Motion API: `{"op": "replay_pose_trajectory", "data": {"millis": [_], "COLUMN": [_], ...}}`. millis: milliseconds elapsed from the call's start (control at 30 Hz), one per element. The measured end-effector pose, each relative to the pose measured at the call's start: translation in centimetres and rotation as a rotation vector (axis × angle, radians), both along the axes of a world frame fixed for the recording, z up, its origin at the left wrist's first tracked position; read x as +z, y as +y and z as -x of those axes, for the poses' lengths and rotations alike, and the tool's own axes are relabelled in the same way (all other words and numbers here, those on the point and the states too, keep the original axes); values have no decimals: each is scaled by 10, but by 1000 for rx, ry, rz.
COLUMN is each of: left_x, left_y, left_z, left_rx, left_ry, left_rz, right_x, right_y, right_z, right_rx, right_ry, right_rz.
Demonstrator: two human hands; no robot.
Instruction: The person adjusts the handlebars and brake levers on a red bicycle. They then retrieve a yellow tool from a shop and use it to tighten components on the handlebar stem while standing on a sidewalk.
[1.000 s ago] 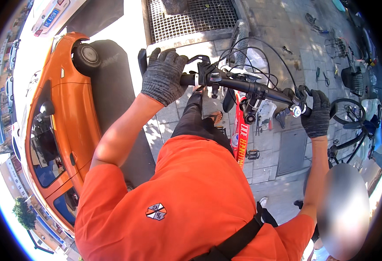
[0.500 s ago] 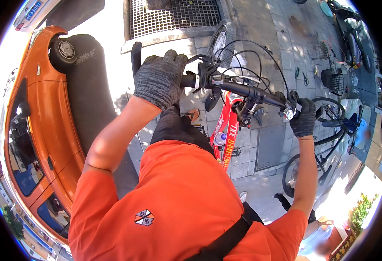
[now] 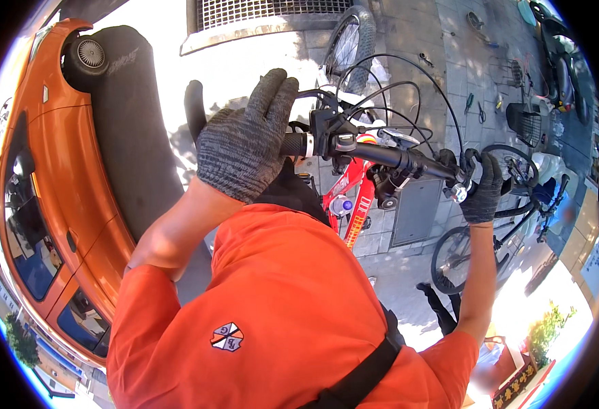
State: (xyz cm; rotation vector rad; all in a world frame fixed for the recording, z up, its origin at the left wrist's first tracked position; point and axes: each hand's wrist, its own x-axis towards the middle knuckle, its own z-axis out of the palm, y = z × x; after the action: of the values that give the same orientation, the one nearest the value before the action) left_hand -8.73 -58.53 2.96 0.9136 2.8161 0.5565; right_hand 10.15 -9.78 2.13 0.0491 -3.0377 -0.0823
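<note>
A red bicycle (image 3: 359,202) is in front of my body, its black handlebar (image 3: 388,155) slanting down to the right. My left hand (image 3: 245,140), in a dark grey knitted glove, lies over the left grip with its fingers straightened toward the brake lever (image 3: 308,93); the thumb is hidden. On the other end, my right hand (image 3: 484,194), gloved alike, is closed round the right grip beside a silver bell (image 3: 460,193). Black cables (image 3: 415,85) loop above the bar. Beyond it shows the knobbly front wheel (image 3: 354,51). A bottle with a purple cap (image 3: 341,205) sits at the frame.
An orange car (image 3: 74,177) stands close on my left. A metal grate (image 3: 265,13) lies ahead. To the right are another bicycle (image 3: 453,259), a dark basket (image 3: 523,123), hand tools (image 3: 470,102) on the paving and a parked scooter (image 3: 562,75). Someone's dark-clad legs (image 3: 439,307) appear behind.
The fingers of my left hand have straightened from a fist around the grip. The handlebar sits slightly lower in view, and the surroundings have shifted with my head.
</note>
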Motion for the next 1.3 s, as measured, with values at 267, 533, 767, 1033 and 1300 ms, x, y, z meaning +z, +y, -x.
{"op": "replay_pose_trajectory", "data": {"millis": [267,533,767,1033,1300], "left_x": [6,2,0,1,-4], "left_y": [0,0,-1,3,3], "left_z": [-4,-8,-19,-18,-19], "left_rx": [-28,9,81,94,58], "left_ry": [14,53,32,45,156], "left_rz": [95,69,83,76,76], "right_x": [6,9,15,14,12], "right_y": [-1,-4,-8,-5,-2], "right_z": [5,10,15,11,9], "right_rx": [12,13,3,6,-8], "right_ry": [-23,-17,-10,10,26], "right_rz": [6,23,-23,11,9]}}
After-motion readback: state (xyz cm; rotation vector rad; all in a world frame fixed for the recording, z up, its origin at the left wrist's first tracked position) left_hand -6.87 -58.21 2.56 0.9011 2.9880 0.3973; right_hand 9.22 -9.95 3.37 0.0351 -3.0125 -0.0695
